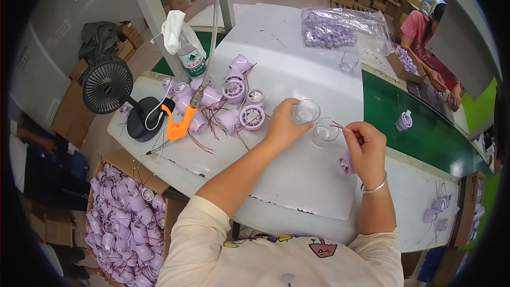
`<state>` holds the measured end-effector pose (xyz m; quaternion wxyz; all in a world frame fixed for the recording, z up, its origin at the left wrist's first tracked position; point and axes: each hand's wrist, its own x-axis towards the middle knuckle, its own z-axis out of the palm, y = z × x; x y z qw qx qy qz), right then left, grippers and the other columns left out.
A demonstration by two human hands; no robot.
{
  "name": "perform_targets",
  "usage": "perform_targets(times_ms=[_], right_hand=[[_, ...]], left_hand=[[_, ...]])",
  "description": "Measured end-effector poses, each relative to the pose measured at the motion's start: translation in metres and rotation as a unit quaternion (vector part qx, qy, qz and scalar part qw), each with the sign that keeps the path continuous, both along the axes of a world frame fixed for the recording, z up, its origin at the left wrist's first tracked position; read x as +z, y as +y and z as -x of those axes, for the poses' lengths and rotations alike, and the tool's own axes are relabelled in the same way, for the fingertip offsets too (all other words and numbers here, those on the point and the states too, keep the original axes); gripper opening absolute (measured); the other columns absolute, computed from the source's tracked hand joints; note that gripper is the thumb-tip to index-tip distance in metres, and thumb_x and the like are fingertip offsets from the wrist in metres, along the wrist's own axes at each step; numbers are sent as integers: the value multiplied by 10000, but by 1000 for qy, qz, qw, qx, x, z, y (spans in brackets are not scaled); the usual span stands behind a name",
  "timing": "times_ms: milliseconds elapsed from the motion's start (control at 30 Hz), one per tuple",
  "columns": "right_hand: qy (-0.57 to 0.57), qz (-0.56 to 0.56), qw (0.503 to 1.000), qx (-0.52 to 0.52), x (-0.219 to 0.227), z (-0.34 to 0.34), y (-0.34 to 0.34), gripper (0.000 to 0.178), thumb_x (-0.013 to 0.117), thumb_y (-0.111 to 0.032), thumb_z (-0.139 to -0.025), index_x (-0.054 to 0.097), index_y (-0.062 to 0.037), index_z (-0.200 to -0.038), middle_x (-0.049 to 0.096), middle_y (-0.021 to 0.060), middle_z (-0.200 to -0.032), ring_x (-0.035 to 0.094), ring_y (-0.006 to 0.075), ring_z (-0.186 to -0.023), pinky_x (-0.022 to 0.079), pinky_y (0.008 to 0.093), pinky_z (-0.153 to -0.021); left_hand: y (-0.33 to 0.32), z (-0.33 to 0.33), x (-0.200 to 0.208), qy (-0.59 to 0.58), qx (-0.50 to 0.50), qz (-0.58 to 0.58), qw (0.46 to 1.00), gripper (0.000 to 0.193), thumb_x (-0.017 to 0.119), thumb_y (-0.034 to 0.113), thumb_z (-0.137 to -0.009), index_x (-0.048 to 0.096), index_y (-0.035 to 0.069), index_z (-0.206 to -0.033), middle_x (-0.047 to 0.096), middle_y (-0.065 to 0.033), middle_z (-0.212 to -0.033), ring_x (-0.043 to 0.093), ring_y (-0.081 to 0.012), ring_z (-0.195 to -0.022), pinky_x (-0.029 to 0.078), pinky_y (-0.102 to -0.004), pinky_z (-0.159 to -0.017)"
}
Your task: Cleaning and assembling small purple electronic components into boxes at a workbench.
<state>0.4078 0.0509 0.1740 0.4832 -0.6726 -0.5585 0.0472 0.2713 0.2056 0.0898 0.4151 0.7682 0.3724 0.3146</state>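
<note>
My left hand [283, 127] is closed round the side of a small clear glass cup [308, 110]. A second clear glass cup [325, 132] stands close beside it, nearer to me. My right hand [366, 146] pinches a pair of thin red wires [336, 125], whose ends point left over the rim of the second cup. Below that hand a light purple motor housing [345, 164] shows in part, the rest hidden by the fingers and palm. Whether the wires run to this housing is hidden.
Several purple housings [234, 91] with wires lie left of my hands. An orange air gun [179, 123] hangs among them, near a black fan [108, 86]. A full box of housings [125, 223] stands lower left. A green conveyor belt [390, 101] runs at right; a co-worker [425, 48] sits beyond.
</note>
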Motion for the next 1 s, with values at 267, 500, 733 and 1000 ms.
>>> perform_targets(times_ms=[267, 500, 733, 1000], right_hand=[[357, 158, 904, 176, 6, 29, -14, 92, 618, -91, -896, 646, -4, -891, 559, -58, -709, 443, -1, -587, 341, 159, -510], [503, 322, 742, 303, -1, 49, -12, 113, 629, -113, -902, 648, -3, -885, 552, -33, -656, 437, 15, -534, 327, 177, -463], [433, 274, 748, 421, -6, 49, -13, 77, 618, -23, -887, 653, 28, -934, 580, -16, -705, 480, 15, -605, 361, 176, -510], [444, 260, 778, 360, -6, 62, -24, 97, 604, 19, -874, 657, 40, -953, 619, 12, -771, 516, 44, -666, 394, 196, -573]], left_hand=[[-72, 94, 48, -156, -59, -169, 972, 700, 828, 50, -582, 528, 11, -1213, 426, -88, -1098, 470, -223, -1042, 417, -315, -913], [-100, 121, 44, -185, -103, -167, 963, 738, 902, 156, -576, 573, 7, -1219, 399, -99, -1124, 488, -195, -964, 441, -296, -814], [-106, 121, 42, -208, -137, -108, 963, 757, 886, 154, -599, 553, 45, -1269, 385, -79, -1102, 475, -202, -955, 452, -321, -795], [-114, 115, 47, -139, -179, -79, 971, 476, 572, 171, -911, 470, -25, -1332, 428, -175, -1253, 499, -296, -1057, 437, -369, -893]])
